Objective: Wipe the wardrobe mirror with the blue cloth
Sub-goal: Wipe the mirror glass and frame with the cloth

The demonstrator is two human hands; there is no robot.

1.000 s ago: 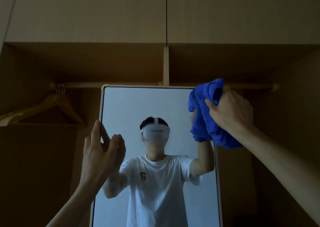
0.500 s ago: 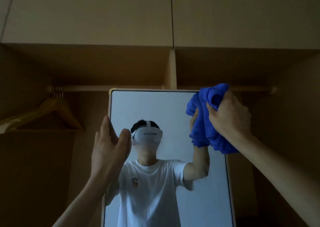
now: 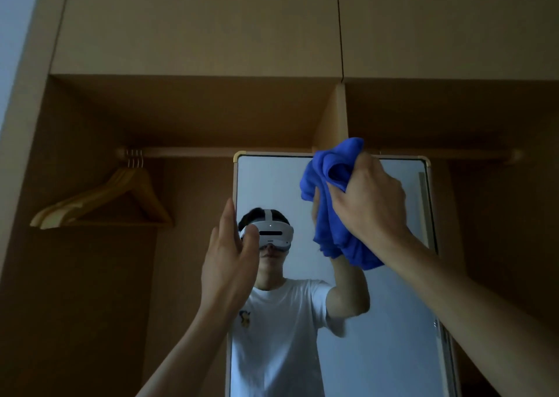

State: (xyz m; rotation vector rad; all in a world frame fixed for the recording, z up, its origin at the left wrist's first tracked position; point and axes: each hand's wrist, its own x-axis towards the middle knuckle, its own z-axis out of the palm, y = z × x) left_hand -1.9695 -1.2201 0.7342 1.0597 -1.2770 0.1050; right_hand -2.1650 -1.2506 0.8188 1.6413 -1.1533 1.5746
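A tall wardrobe mirror (image 3: 393, 321) with a thin gold frame stands in the middle of an open wooden wardrobe. My right hand (image 3: 370, 200) grips a bunched blue cloth (image 3: 331, 203) and holds it against the glass near the mirror's top edge. The cloth hangs down below my fist. My left hand (image 3: 227, 254) is raised at the mirror's left edge with its fingers straight and upright, holding nothing. The glass reflects a person in a white T-shirt wearing a headset.
Wooden hangers (image 3: 115, 197) hang from the rail (image 3: 211, 152) at the upper left of the wardrobe. A vertical divider panel (image 3: 334, 118) stands just behind the mirror's top. Closed upper cabinet doors (image 3: 196, 24) span the top.
The view has swung left, so the mirror sits further right in frame. My right hand with the cloth has slid left along the top of the glass, away from the right edge.
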